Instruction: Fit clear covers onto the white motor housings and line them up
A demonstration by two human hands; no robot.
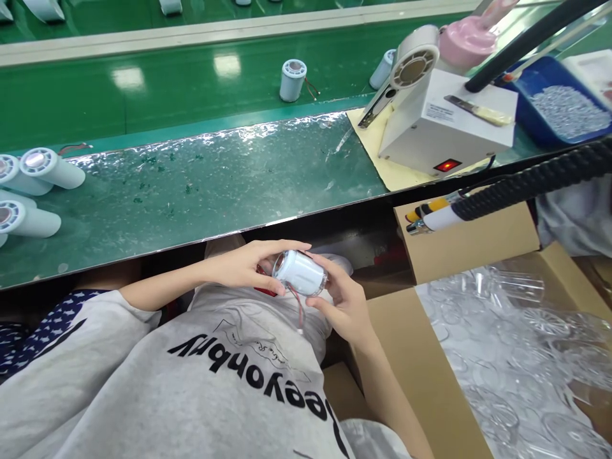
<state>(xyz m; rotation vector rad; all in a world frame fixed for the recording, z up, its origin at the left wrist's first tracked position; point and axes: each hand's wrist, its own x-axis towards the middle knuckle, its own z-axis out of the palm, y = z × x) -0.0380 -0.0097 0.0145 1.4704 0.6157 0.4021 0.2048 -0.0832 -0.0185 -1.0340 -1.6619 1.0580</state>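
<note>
Over my lap, both hands hold a pale blue cylindrical fan part (303, 273), tilted on its side. Transparent plastic shows around its ends. My left hand (251, 264) grips the left end, fingers over the top and thumb below. At the opposite end, my right hand (340, 298) is closed around it with the thumb underneath. A thin red and dark wire (299, 306) with a small white plug hangs from the part.
Several similar cylinders (43, 167) lie at the bench's left; another cylinder (292, 81) stands on the green belt (167, 83). A white machine (449, 127) with a lit red switch sits right. Below, a cardboard box (411, 357) holds transparent plastic cups (507, 357). A hose-mounted screwdriver (437, 218) hangs above it.
</note>
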